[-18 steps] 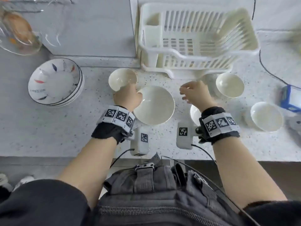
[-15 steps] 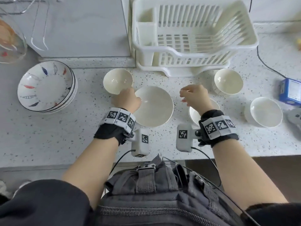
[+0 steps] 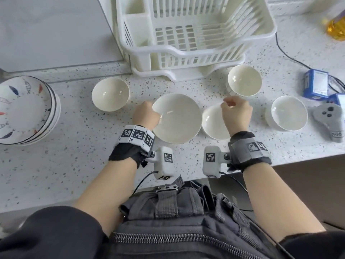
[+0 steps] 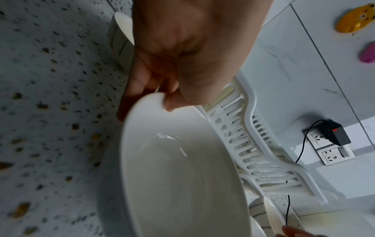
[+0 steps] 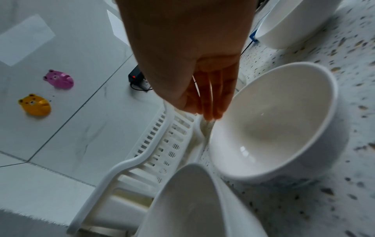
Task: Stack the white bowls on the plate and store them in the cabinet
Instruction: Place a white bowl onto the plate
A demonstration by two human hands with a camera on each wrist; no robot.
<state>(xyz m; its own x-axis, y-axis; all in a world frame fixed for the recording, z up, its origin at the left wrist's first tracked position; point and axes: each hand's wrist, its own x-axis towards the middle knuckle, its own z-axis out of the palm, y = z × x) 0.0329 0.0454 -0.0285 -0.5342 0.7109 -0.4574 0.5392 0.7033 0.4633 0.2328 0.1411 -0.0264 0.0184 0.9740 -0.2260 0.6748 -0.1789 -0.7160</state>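
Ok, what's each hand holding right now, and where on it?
Left hand pinches the white plate at its left rim. Right hand holds nothing, fingers hanging loosely over a white bowl.

Nothing here gives me words or numbers I can read. My wristbands (image 3: 137, 135) carry only square black-and-white marker patterns, and the print on the blue box (image 3: 316, 84) is too small to make out.

Your right hand (image 3: 236, 114) covers part of the bowl beneath it (image 3: 212, 124), its fingertips hidden from the head view, patterned plates (image 3: 28, 111) cut off at the left edge, yellow bottle (image 3: 336, 28) blurred and cropped top right.
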